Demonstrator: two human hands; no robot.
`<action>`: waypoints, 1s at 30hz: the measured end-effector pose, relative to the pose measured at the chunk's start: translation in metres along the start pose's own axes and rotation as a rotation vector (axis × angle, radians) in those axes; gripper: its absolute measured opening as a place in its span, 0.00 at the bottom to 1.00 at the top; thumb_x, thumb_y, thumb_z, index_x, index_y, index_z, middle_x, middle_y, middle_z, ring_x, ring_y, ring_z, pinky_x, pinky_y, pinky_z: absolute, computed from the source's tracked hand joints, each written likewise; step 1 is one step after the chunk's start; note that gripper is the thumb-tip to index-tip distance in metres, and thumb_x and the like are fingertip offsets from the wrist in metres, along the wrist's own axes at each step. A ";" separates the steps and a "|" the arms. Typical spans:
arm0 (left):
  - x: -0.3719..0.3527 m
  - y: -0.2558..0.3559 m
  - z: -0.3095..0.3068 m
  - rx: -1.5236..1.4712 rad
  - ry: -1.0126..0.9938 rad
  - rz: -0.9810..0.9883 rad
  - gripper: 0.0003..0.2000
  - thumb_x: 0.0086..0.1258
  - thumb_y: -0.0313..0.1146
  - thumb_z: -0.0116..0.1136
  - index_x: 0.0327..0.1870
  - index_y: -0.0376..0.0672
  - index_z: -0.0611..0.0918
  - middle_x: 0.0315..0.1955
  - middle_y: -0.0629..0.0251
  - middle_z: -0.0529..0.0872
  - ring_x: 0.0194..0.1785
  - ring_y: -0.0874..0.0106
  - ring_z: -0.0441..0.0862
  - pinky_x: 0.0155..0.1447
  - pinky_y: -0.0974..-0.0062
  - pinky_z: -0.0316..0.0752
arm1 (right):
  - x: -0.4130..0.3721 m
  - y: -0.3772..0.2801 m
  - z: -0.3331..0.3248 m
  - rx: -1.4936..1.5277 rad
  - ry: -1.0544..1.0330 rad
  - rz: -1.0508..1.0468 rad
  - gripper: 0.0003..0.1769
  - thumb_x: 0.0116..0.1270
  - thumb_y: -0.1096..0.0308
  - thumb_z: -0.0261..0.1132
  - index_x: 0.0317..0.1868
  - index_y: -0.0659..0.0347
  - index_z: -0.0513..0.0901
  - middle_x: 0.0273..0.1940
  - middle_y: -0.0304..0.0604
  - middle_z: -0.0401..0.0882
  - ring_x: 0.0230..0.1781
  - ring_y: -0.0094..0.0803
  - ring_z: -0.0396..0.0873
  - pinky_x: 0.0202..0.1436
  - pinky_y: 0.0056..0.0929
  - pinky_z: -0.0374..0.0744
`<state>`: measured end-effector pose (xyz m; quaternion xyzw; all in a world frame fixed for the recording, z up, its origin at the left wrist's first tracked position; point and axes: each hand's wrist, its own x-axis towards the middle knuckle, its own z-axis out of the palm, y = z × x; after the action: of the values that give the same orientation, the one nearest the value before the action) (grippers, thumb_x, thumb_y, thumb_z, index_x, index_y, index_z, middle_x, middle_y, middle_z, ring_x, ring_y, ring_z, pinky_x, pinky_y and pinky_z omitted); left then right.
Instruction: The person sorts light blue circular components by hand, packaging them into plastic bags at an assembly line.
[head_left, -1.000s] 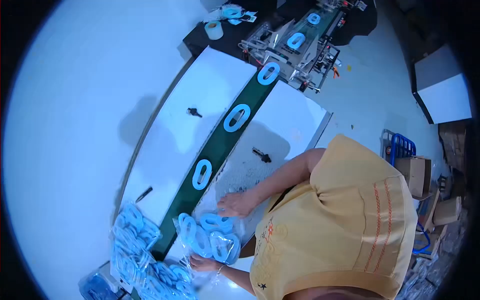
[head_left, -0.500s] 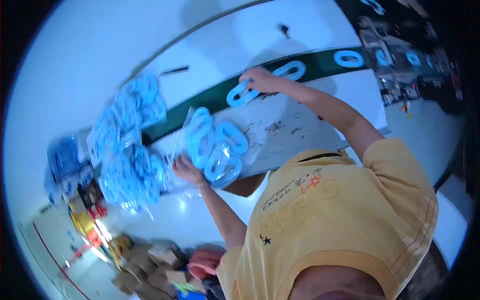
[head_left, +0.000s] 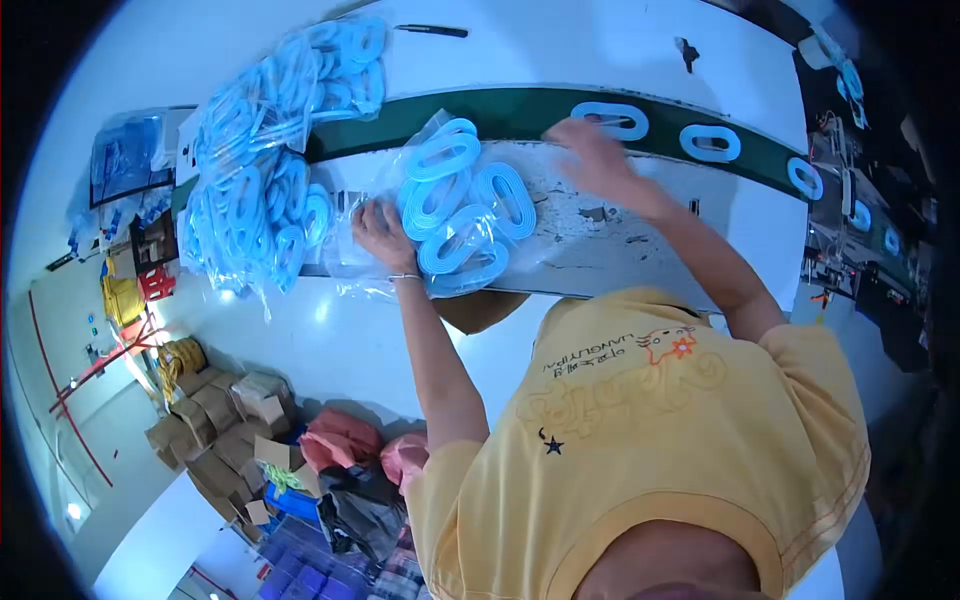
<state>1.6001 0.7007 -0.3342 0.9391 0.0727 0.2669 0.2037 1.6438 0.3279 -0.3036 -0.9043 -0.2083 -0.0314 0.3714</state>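
A clear plastic bag (head_left: pixel 345 262) lies at the near edge of the table, with several light-blue oval coils of flat strip (head_left: pixel 465 245) in or on it. My left hand (head_left: pixel 380 235) is closed on the bag's left side, its fingers bent over the film. To the right, my right hand (head_left: pixel 605 170) is above the table, slightly blurred, fingers apart and holding nothing. Just beyond its fingers, a single blue coil (head_left: pixel 630 130) lies on the green belt (head_left: pixel 530 105). Another coil (head_left: pixel 710 143) follows on the belt.
A heap of bagged blue coils (head_left: pixel 270 170) sits at the left. A dark pen-like tool (head_left: pixel 432 31) and a small black object (head_left: pixel 687 55) lie on the far white surface. Machinery stands at the right. Cardboard boxes (head_left: pixel 215 415) are on the floor, lower left.
My right hand has let go of the blue coil it was holding and now has its fingers spread. My left hand stays at the bag. The camera view has turned and shifted.
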 end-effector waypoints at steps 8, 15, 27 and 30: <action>-0.007 0.026 -0.047 0.307 -0.292 -0.004 0.14 0.59 0.38 0.61 0.42 0.41 0.80 0.46 0.53 0.76 0.51 0.57 0.72 0.56 0.64 0.68 | 0.030 -0.020 0.043 0.166 -0.433 0.042 0.15 0.50 0.69 0.65 0.40 0.62 0.78 0.30 0.44 0.78 0.28 0.42 0.76 0.35 0.34 0.77; -0.043 -0.011 -0.034 0.298 -0.022 -0.126 0.16 0.57 0.39 0.61 0.44 0.42 0.81 0.47 0.55 0.75 0.53 0.55 0.70 0.57 0.59 0.66 | 0.021 0.020 -0.014 0.793 0.215 0.842 0.08 0.54 0.69 0.61 0.27 0.67 0.76 0.20 0.46 0.77 0.15 0.34 0.74 0.23 0.33 0.75; -0.040 -0.023 -0.025 0.275 -0.022 -0.186 0.16 0.56 0.38 0.58 0.46 0.44 0.81 0.47 0.59 0.77 0.52 0.58 0.71 0.58 0.61 0.65 | -0.046 0.047 -0.063 -0.153 0.499 0.410 0.05 0.55 0.74 0.61 0.34 0.63 0.77 0.34 0.45 0.76 0.31 0.41 0.74 0.35 0.37 0.74; -0.039 -0.022 -0.028 0.236 -0.008 -0.170 0.15 0.56 0.37 0.58 0.45 0.44 0.81 0.47 0.59 0.78 0.51 0.58 0.71 0.58 0.62 0.65 | -0.028 -0.006 -0.017 0.123 0.430 0.019 0.05 0.55 0.77 0.60 0.33 0.60 0.75 0.34 0.42 0.74 0.31 0.37 0.72 0.35 0.33 0.72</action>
<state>1.5512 0.7211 -0.3401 0.9481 0.1819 0.2344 0.1141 1.6174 0.3108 -0.2932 -0.8543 -0.1170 -0.2072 0.4622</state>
